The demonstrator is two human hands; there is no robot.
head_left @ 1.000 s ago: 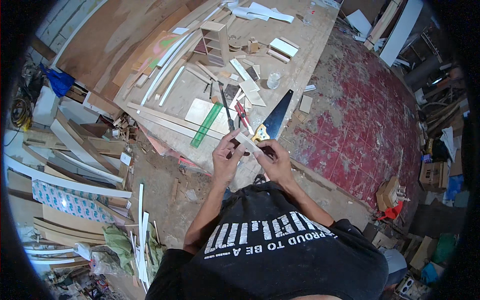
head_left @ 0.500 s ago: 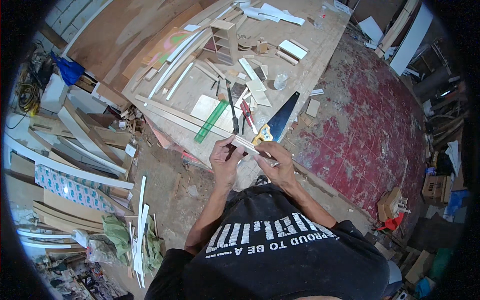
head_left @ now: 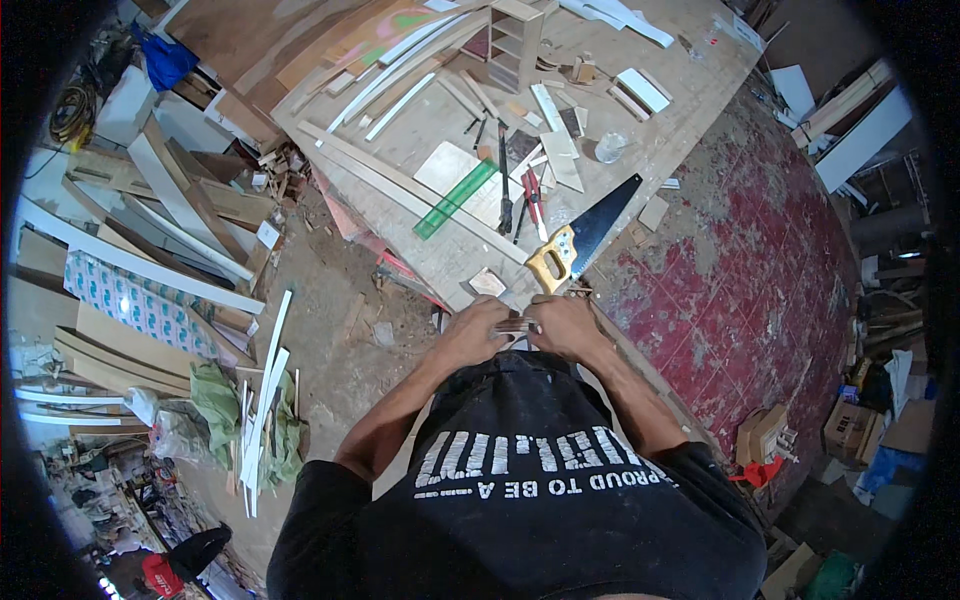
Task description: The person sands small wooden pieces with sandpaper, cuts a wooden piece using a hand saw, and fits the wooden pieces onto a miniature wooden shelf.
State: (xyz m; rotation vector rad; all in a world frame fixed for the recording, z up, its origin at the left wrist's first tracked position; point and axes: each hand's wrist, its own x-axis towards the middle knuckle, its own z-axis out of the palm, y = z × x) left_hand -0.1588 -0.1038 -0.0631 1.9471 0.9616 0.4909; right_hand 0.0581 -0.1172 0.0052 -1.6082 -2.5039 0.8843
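From my remote station, I have the left hand (head_left: 472, 333) and right hand (head_left: 563, 326) in a narrow grip on a wood piece (head_left: 515, 325), held between them by the surface's (head_left: 655, 135) near edge. The saw (head_left: 590, 234) and ruler (head_left: 455, 200) lie beyond.

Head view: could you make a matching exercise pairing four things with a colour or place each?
1. ruler
2. handsaw
3. small shelf unit
4. thin piece

A. between left hand and right hand
B. on the table's far side
C. green
D. dark and yellowish

Pairs: 1-C; 2-D; 3-B; 4-A
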